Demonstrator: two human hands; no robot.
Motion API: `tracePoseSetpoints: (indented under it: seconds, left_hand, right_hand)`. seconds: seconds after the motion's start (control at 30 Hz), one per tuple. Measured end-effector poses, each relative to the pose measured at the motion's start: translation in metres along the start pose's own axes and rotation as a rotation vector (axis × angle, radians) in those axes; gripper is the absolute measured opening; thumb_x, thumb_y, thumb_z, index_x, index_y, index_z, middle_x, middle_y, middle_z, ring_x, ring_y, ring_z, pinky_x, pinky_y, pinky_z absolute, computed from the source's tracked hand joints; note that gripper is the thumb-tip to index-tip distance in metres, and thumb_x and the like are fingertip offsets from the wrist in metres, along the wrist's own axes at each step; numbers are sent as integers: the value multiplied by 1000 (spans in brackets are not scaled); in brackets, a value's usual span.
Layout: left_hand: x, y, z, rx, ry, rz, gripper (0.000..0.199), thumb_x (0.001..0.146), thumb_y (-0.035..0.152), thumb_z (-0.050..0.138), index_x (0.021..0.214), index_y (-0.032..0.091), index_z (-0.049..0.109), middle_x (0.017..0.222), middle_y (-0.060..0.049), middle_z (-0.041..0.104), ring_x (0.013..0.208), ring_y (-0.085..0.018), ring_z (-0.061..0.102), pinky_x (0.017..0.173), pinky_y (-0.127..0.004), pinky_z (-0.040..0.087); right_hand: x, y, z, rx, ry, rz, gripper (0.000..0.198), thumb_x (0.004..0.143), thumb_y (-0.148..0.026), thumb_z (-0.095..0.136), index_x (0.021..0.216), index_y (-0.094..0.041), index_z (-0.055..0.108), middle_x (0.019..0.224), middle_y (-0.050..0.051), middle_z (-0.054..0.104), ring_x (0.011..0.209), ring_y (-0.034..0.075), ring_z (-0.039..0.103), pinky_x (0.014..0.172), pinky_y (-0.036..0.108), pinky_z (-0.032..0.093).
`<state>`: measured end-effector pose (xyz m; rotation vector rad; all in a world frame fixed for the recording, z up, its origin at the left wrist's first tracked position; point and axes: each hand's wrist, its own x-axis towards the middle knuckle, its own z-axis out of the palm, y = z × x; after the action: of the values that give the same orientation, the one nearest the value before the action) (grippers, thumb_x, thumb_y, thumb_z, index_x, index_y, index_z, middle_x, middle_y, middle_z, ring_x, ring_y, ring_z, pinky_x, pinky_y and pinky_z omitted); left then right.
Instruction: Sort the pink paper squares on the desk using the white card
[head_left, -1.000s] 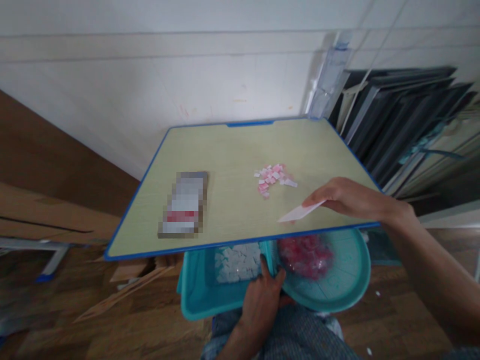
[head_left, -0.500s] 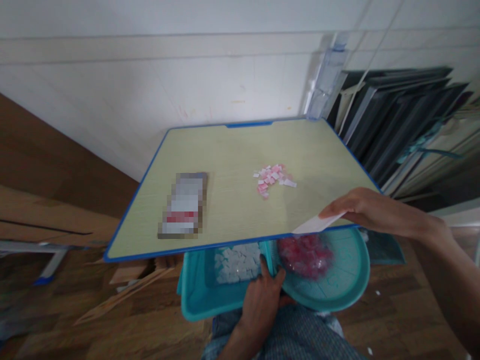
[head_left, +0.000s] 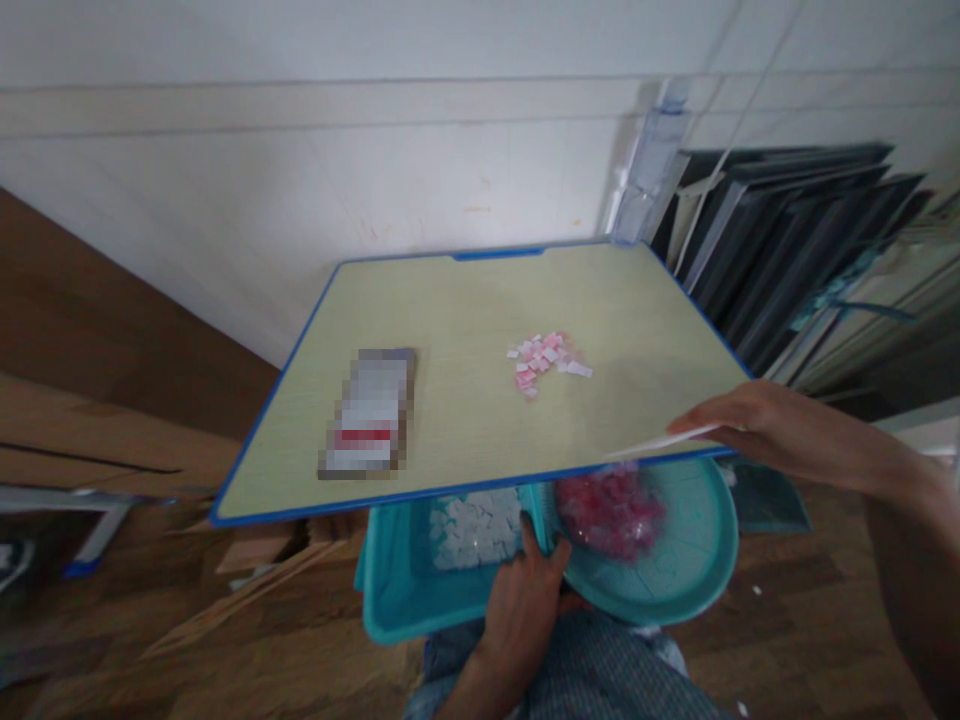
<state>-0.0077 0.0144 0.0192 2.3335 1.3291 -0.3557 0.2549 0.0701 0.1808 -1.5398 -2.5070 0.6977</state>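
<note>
My right hand [head_left: 727, 412] pinches a thin white flat sheet, maybe a card [head_left: 660, 440], seen nearly edge-on above the board's front right edge. Below, my left hand [head_left: 525, 590] grips the teal rectangular basin [head_left: 427, 615] at its right rim, where it meets a round teal basin [head_left: 675, 595]. White flat pieces [head_left: 476, 530] lie in the rectangular basin. The round one holds a heap of red and pink translucent pieces [head_left: 615, 515]. On the pale yellow board [head_left: 465, 420] sits a small pile of pink and white pieces [head_left: 544, 360].
A blurred-out phone-like object [head_left: 367, 412] lies on the board's left part. At the back right corner stands a clear plastic bottle [head_left: 649, 170]. Dark panels [head_left: 780, 220] lean on the right, and cardboard [head_left: 112, 400] stands on the left.
My right hand has moved slightly right, turning the white sheet from a tilted face to nearly edge-on. My left hand and the pile on the board stay put.
</note>
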Motion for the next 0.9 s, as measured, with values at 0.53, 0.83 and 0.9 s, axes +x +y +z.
tracePoseSetpoints:
  seconds: [0.53,0.83,0.9]
  left_hand:
    - [-1,1,-3,-22,-71,-27,57,66,50,53,117,31,36,132,-21,24,79,-22,60,66,-36,47]
    - [-2,0,0,15,7,-11,58,64,52,53,115,30,39,130,-25,28,76,-25,61,62,-35,48]
    - [-2,0,0,13,9,-7,56,64,52,52,114,30,41,131,-25,28,76,-24,61,61,-35,48]
  right_hand:
    - [9,1,1,-3,-129,39,30,84,-34,36,87,-22,63,74,2,65,69,16,59,61,25,39]
    - [54,17,4,-492,206,289,32,81,-22,35,100,-20,60,84,9,66,80,25,60,65,30,39]
    - [59,15,6,-431,173,254,30,81,-22,36,96,-20,62,81,8,66,78,23,60,65,29,38]
